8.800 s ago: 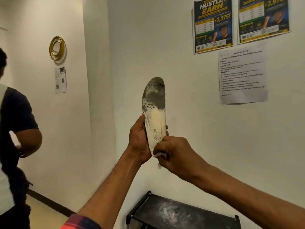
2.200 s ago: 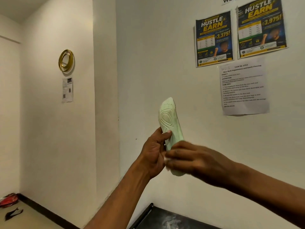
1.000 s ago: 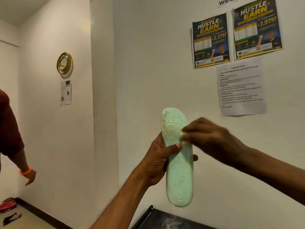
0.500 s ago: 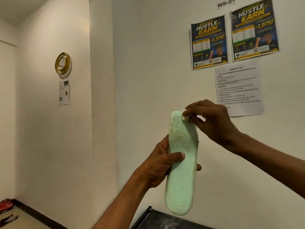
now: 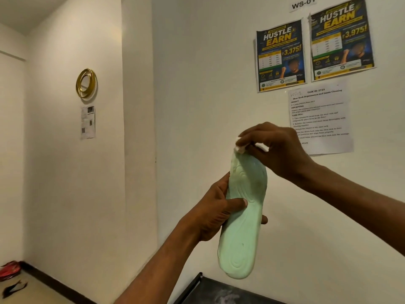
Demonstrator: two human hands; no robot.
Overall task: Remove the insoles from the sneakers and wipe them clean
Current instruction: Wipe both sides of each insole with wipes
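A pale green insole (image 5: 243, 224) stands upright in front of the white wall, its moulded underside facing me. My left hand (image 5: 215, 212) grips it around the middle, thumb across the front and fingertips showing behind its right edge. My right hand (image 5: 276, 148) pinches a small white wipe (image 5: 240, 148) and holds it against the insole's top end. No sneakers are in view.
A black shoe rack top (image 5: 219, 292) with a white smear sits below the insole. Posters and a task sheet (image 5: 320, 119) hang on the wall to the right. A gold ring ornament (image 5: 86, 83) hangs left. Red and dark items (image 5: 9, 269) lie on the floor at bottom left.
Over the last second my right hand has slid the wipe up the insole to its top end. The left hand keeps the same hold on the insole.
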